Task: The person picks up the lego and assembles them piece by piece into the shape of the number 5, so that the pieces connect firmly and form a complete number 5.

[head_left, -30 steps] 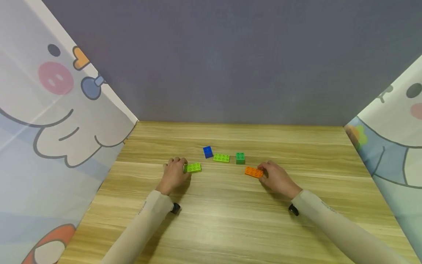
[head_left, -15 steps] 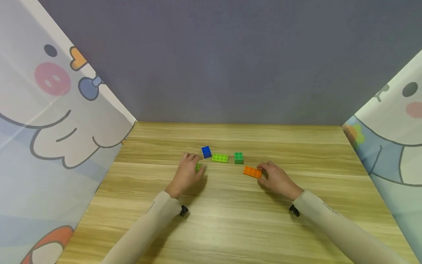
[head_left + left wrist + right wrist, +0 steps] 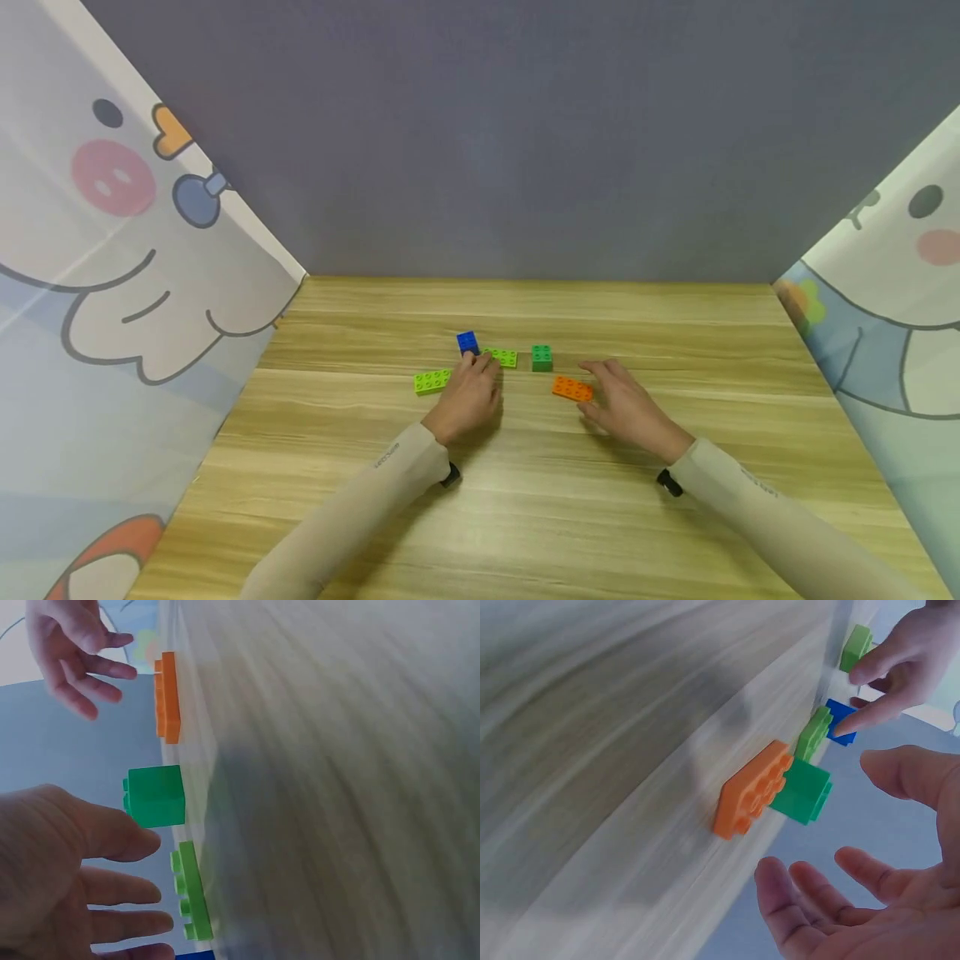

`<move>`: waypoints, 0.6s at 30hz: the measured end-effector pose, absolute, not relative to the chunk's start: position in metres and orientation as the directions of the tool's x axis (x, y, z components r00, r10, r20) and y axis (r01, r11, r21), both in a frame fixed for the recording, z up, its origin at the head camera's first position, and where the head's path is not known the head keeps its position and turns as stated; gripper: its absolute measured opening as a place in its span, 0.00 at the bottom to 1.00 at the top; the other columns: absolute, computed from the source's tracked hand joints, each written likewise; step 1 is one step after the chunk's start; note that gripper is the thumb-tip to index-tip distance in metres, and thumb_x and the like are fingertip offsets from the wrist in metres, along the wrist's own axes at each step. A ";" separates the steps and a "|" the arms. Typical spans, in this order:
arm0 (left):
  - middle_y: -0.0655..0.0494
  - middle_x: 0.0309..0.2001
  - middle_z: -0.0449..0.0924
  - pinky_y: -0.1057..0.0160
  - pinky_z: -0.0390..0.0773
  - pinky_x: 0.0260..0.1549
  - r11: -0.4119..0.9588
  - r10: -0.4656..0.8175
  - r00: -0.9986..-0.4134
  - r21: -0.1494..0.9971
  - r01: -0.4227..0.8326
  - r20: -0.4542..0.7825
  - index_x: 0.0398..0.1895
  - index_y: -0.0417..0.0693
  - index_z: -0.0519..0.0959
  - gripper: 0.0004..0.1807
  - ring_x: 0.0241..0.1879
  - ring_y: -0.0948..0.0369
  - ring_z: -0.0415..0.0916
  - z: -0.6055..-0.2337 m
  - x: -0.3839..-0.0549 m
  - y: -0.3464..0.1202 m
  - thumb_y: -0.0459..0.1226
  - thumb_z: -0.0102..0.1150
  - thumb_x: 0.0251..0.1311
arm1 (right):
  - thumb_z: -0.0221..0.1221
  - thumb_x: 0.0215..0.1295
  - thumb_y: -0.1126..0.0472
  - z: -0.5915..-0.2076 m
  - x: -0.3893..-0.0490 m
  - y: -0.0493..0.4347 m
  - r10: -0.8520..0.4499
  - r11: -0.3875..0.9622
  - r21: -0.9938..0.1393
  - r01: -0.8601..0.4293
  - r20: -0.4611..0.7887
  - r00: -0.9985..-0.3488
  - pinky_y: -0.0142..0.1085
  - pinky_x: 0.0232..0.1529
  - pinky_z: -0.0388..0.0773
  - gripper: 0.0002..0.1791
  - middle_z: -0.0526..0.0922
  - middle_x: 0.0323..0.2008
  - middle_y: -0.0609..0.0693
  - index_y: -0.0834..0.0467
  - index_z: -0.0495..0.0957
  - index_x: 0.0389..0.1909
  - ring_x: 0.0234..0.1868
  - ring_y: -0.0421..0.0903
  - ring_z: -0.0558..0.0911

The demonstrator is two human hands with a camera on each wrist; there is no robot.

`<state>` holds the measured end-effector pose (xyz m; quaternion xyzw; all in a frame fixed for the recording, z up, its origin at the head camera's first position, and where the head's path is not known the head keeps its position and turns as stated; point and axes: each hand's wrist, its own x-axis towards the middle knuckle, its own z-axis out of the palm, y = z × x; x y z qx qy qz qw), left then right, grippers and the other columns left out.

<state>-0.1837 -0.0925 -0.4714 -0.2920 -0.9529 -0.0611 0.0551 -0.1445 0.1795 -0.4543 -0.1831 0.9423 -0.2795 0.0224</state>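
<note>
My left hand [image 3: 467, 400] hovers with its fingers extended in front of a lime green building brick [image 3: 508, 358], holding nothing. A second lime brick [image 3: 431, 382] lies just left of that hand, and a small blue brick [image 3: 467, 342] sits beyond its fingertips. In the left wrist view, a gap shows between the fingers and the nearer lime brick [image 3: 193, 892]. My right hand [image 3: 628, 410] is spread beside an orange brick [image 3: 570, 388]; the right wrist view shows thumb and fingers apart from the orange brick [image 3: 754, 791]. A dark green brick [image 3: 542, 358] stands between the hands.
All the bricks lie on a wood-grain table [image 3: 525, 517]. A grey wall [image 3: 525, 142] rises behind its far edge. Cloth panels printed with cartoon figures hang at the left [image 3: 180, 292] and right [image 3: 892, 350].
My left hand has left the left lime brick and moved right, towards the middle lime brick. My right fingers have spread wider beside the orange brick, which stays put.
</note>
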 end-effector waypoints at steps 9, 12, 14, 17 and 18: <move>0.45 0.61 0.69 0.56 0.68 0.44 0.863 0.482 -0.874 0.141 0.485 0.059 0.61 0.37 0.71 0.25 0.49 0.51 0.63 -0.475 -0.177 -0.091 0.40 0.51 0.63 | 0.65 0.59 0.58 -0.448 -0.136 0.170 -0.385 0.757 -0.540 -0.368 0.085 -0.919 0.48 0.44 0.75 0.36 0.70 0.51 0.62 0.65 0.63 0.64 0.45 0.52 0.73; 0.47 0.59 0.71 0.57 0.68 0.43 0.860 0.487 -0.871 0.140 0.491 0.065 0.59 0.38 0.73 0.23 0.47 0.53 0.64 -0.475 -0.173 -0.092 0.40 0.51 0.62 | 0.66 0.58 0.58 -0.450 -0.135 0.168 -0.388 0.749 -0.548 -0.373 0.094 -0.917 0.50 0.45 0.74 0.35 0.70 0.51 0.62 0.64 0.64 0.64 0.47 0.53 0.73; 0.48 0.58 0.72 0.57 0.67 0.43 0.858 0.492 -0.868 0.131 0.496 0.061 0.57 0.39 0.75 0.22 0.46 0.53 0.63 -0.474 -0.170 -0.092 0.41 0.52 0.62 | 0.66 0.57 0.58 -0.451 -0.134 0.167 -0.391 0.746 -0.552 -0.374 0.093 -0.916 0.50 0.45 0.74 0.34 0.70 0.51 0.61 0.64 0.65 0.63 0.48 0.54 0.73; 0.49 0.55 0.74 0.57 0.67 0.42 0.849 0.509 -0.857 0.121 0.515 0.076 0.54 0.40 0.77 0.20 0.44 0.53 0.64 -0.474 -0.165 -0.094 0.40 0.53 0.62 | 0.67 0.56 0.60 -0.455 -0.132 0.162 -0.397 0.742 -0.548 -0.386 0.104 -0.912 0.51 0.47 0.73 0.33 0.71 0.51 0.60 0.64 0.68 0.61 0.50 0.55 0.73; 0.50 0.54 0.75 0.57 0.67 0.41 0.846 0.514 -0.854 0.118 0.521 0.081 0.53 0.40 0.78 0.19 0.43 0.53 0.64 -0.474 -0.163 -0.094 0.40 0.53 0.61 | 0.68 0.55 0.60 -0.456 -0.131 0.160 -0.396 0.745 -0.544 -0.385 0.104 -0.912 0.50 0.48 0.73 0.32 0.72 0.50 0.59 0.64 0.69 0.60 0.50 0.55 0.73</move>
